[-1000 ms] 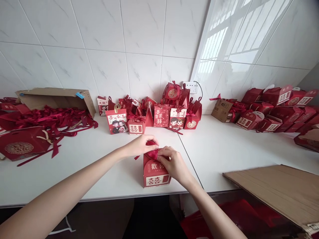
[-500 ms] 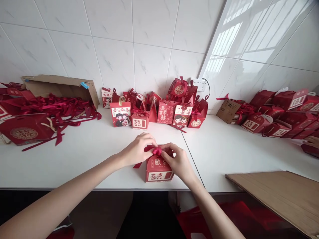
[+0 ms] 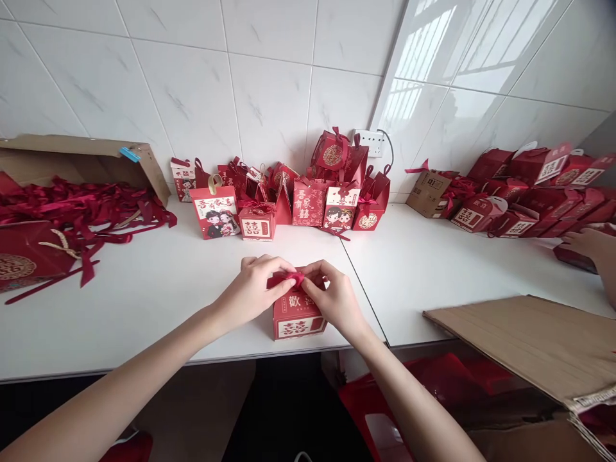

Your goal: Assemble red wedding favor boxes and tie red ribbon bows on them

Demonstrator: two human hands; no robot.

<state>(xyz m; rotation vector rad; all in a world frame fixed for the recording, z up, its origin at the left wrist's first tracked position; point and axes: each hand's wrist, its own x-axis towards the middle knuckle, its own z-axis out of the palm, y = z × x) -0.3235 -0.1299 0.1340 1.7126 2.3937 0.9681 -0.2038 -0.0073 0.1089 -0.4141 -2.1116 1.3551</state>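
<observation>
A red gift box [image 3: 299, 316] with gold and white lettering stands upright near the table's front edge. On its top a dark red ribbon [image 3: 297, 278] is bunched into a knot or bow; its exact form is partly hidden by fingers. My left hand [image 3: 260, 282] pinches the ribbon from the left, thumb toward me. From the right, my right hand [image 3: 332, 295] pinches the same ribbon with thumb and fingers, its palm over the box's right top edge.
Finished-looking red boxes [image 3: 308, 202] line the tiled wall. At left, a cardboard box [image 3: 156, 173] spills ribbons [image 3: 101, 205]. More red boxes [image 3: 520, 221] are piled at right, near another person's hand [image 3: 591, 244]. A cardboard flap [image 3: 524, 340] juts over the front right edge.
My view has shifted, so the scene sits differently in the picture. Both hands stay at the ribbon, fingers drawn closer over the knot. The other person's hand at right shows more.
</observation>
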